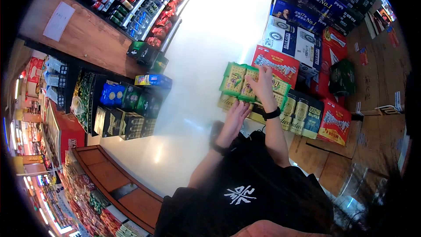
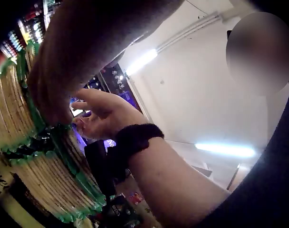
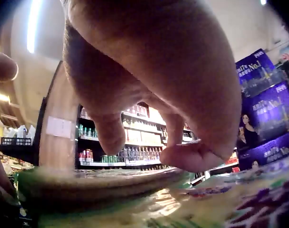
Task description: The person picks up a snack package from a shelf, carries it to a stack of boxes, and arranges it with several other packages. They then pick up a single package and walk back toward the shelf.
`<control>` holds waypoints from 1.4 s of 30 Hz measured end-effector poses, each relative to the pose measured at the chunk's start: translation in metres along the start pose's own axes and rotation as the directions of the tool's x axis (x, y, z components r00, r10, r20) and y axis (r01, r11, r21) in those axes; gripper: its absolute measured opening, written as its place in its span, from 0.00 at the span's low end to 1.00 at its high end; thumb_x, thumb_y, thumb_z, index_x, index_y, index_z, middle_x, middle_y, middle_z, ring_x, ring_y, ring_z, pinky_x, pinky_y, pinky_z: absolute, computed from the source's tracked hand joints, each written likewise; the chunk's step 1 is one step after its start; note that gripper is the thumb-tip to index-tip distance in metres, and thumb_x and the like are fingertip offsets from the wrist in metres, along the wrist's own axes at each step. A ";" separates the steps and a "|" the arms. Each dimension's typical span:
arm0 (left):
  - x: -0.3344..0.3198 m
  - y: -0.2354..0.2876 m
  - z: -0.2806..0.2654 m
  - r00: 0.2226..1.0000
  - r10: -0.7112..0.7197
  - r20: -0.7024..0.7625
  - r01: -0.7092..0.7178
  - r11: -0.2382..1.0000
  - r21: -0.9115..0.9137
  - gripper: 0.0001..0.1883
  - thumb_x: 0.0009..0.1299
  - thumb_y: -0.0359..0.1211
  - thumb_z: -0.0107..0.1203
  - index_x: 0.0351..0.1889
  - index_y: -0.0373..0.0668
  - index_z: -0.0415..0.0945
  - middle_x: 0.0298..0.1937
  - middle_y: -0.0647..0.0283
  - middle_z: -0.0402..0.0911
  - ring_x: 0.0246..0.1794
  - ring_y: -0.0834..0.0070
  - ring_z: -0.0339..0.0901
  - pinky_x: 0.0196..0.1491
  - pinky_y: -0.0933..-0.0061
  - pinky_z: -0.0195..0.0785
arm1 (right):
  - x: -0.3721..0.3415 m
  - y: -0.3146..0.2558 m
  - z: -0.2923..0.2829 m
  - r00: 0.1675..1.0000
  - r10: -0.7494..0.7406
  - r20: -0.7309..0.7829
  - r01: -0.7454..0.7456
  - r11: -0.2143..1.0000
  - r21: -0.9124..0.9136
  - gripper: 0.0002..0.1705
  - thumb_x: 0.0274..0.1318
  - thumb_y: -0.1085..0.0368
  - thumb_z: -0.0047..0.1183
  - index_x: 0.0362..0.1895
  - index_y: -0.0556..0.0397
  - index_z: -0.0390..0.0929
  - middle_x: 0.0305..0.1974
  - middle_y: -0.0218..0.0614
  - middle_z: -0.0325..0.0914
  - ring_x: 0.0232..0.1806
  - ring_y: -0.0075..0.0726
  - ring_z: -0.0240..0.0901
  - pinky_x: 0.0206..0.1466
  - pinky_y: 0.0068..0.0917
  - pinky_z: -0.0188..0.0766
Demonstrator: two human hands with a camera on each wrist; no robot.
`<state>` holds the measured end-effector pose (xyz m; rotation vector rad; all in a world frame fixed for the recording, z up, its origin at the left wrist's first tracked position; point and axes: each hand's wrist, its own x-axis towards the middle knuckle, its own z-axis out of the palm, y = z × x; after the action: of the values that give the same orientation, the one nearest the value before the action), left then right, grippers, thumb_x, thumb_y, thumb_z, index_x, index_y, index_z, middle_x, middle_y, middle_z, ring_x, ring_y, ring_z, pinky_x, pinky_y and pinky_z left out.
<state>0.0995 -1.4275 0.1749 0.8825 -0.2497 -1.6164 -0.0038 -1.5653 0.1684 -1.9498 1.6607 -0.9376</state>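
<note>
Flat green-edged packs of crackers [image 1: 237,79] lie side by side in stacks on top of gold beer cans [image 1: 285,116]. My right hand [image 1: 263,85] hangs over the packs, thumb and fingers spread and pointing down. In the right wrist view its fingertips [image 3: 196,159] are right at the top of a pack [image 3: 102,190], with a gap between thumb and fingers. My left hand [image 1: 238,114] rests with fairly straight fingers against the near side of the packs. Seen from the left wrist, the stacked packs [image 2: 49,185] stand edge-on beside the left hand [image 2: 54,90], which is dark in that view.
Red cartons [image 1: 276,63] stand just behind the packs, with blue beer cartons [image 1: 311,4] stacked beyond. Another red carton [image 1: 335,123] is at the right. Across the pale floor [image 1: 193,57] are drink shelves [image 1: 131,0] and low stacks of black boxes [image 1: 116,120].
</note>
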 end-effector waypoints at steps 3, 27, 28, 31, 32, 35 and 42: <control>0.001 -0.022 -0.039 0.992 0.078 0.095 -0.093 0.983 0.161 0.28 0.78 0.37 0.46 0.70 0.33 0.52 0.68 0.52 0.64 0.70 0.62 0.61 0.71 0.62 0.56 | -0.008 -0.008 -0.008 0.999 -0.035 -0.022 0.035 0.999 -0.001 0.30 0.51 0.56 0.65 0.56 0.55 0.72 0.56 0.55 0.65 0.62 0.59 0.62 0.64 0.44 0.63; -0.359 -0.019 -0.225 0.803 0.454 -0.387 -0.175 0.799 0.575 0.26 0.77 0.44 0.47 0.66 0.35 0.65 0.60 0.53 0.75 0.59 0.67 0.73 0.61 0.67 0.66 | -0.379 -0.193 0.077 -0.257 -0.591 0.765 0.312 0.698 0.644 0.16 0.55 0.72 0.54 0.49 0.61 0.73 0.42 0.47 0.78 0.46 0.47 0.76 0.48 0.37 0.73; -0.377 -0.017 -0.230 0.781 0.480 -0.400 -0.189 0.791 0.581 0.26 0.77 0.44 0.47 0.65 0.35 0.65 0.60 0.52 0.75 0.59 0.66 0.73 0.61 0.66 0.67 | -0.395 -0.201 0.081 -0.269 -0.643 0.717 0.325 0.640 0.696 0.18 0.54 0.71 0.55 0.50 0.60 0.72 0.44 0.48 0.76 0.46 0.48 0.76 0.47 0.38 0.73; -0.434 -0.019 -0.241 0.717 0.532 -0.449 -0.243 0.796 0.555 0.26 0.77 0.45 0.46 0.64 0.34 0.66 0.60 0.51 0.75 0.59 0.65 0.73 0.62 0.65 0.66 | -0.439 -0.232 0.090 -0.374 -0.530 0.761 0.175 0.765 0.619 0.19 0.53 0.71 0.54 0.51 0.61 0.70 0.45 0.48 0.75 0.48 0.50 0.74 0.50 0.39 0.72; -0.452 -0.022 -0.245 0.698 0.544 -0.466 -0.261 0.799 0.542 0.26 0.77 0.45 0.46 0.64 0.34 0.67 0.61 0.50 0.75 0.60 0.65 0.73 0.62 0.65 0.66 | -0.455 -0.239 0.092 -0.399 -0.555 0.730 0.181 0.733 0.656 0.20 0.53 0.72 0.54 0.51 0.61 0.70 0.45 0.47 0.75 0.48 0.50 0.74 0.50 0.39 0.72; -0.494 -0.043 -0.255 0.619 0.521 -0.588 -0.288 0.847 0.447 0.26 0.77 0.46 0.46 0.63 0.34 0.68 0.61 0.51 0.75 0.61 0.65 0.72 0.64 0.65 0.64 | -0.502 -0.254 0.100 -0.509 -0.558 0.655 0.177 0.677 0.714 0.21 0.52 0.73 0.54 0.52 0.62 0.69 0.46 0.47 0.74 0.50 0.49 0.73 0.52 0.38 0.72; -0.540 -0.109 -0.292 0.412 0.617 -0.671 -0.432 0.780 0.453 0.26 0.77 0.46 0.47 0.63 0.35 0.68 0.60 0.52 0.76 0.61 0.64 0.73 0.63 0.65 0.64 | -0.579 -0.273 0.106 -0.710 -0.504 0.492 0.103 0.616 0.781 0.22 0.54 0.73 0.54 0.54 0.62 0.69 0.47 0.46 0.75 0.51 0.45 0.75 0.53 0.35 0.73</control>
<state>0.2070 -0.8152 0.1244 1.4423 -0.0396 -0.4706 0.2245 -0.9581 0.1526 -1.8198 -0.6983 0.7120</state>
